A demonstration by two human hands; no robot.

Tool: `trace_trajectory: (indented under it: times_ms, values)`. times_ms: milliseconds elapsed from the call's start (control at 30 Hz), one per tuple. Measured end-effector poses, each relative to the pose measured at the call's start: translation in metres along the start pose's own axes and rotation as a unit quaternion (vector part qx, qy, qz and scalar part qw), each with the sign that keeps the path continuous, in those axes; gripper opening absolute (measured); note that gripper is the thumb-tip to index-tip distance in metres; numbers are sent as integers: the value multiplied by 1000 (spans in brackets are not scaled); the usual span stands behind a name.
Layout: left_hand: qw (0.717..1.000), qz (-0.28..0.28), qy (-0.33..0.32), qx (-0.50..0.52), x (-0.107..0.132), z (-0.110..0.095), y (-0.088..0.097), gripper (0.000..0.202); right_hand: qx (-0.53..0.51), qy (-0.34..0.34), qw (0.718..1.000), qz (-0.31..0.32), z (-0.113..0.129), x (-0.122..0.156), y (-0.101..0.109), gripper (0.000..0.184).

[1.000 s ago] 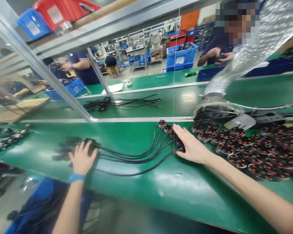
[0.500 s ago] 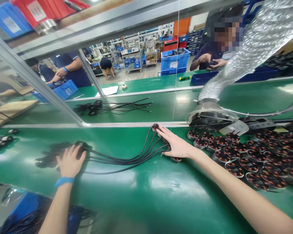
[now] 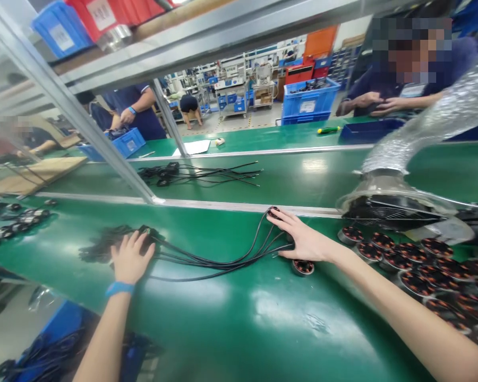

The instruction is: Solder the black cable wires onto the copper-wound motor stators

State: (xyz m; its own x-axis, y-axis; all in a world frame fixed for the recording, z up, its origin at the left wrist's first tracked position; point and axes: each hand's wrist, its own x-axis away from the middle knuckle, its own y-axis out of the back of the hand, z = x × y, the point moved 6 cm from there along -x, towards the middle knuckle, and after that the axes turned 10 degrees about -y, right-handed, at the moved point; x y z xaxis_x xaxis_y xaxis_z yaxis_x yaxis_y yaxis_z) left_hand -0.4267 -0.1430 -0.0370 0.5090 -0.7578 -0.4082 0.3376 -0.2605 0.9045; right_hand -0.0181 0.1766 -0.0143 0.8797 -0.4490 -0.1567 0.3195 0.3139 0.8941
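My left hand [image 3: 132,258] lies flat with fingers apart on the black connector ends [image 3: 148,237] of a bundle of black cables [image 3: 211,260], and a blue wristband [image 3: 119,289] circles that wrist. My right hand [image 3: 305,241] rests across the far cable ends, its fingertips on a small round motor [image 3: 274,214]. Other motors are mostly hidden under that palm. Just below the hand, a motor with copper windings [image 3: 302,267] sits on the green belt [image 3: 231,313]. Neither hand visibly grips anything.
Several copper-wound motors [image 3: 416,276] fill the belt at right, beside a fan with a silver duct [image 3: 390,212]. A second cable bundle [image 3: 195,174] lies on the farther belt. Co-workers stand beyond, one with hands [image 3: 382,106] near a blue tray [image 3: 370,131].
My right hand has shifted over the cable-end motors, which now sit more closely bunched under it. The view has swung, putting the motor rows farther right. My left hand stays on the connectors.
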Motion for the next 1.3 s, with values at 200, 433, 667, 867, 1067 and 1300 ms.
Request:
trace_trajectory:
  times_ms: [200,433,667,867,1067,1300]
  values:
    - [1000,22,18,14,-6,14,3,51,6,22,1000,-8,12,-12,-15,90]
    - [999,16,27,18,-13,68,-9,51,-13,33,999,20,59,-47,-43,88]
    - [998,26,51,3,-31,152,-29,50,-82,58,994,51,122,-107,-80,86]
    - [994,32,105,-15,-54,248,-58,56,-124,81,986,70,182,-175,-117,85]
    - [981,60,171,-66,-74,346,-95,58,-102,121,983,90,229,-246,-152,87]
    - [979,51,170,-99,-82,401,-113,70,-58,189,977,84,264,-314,-187,86]
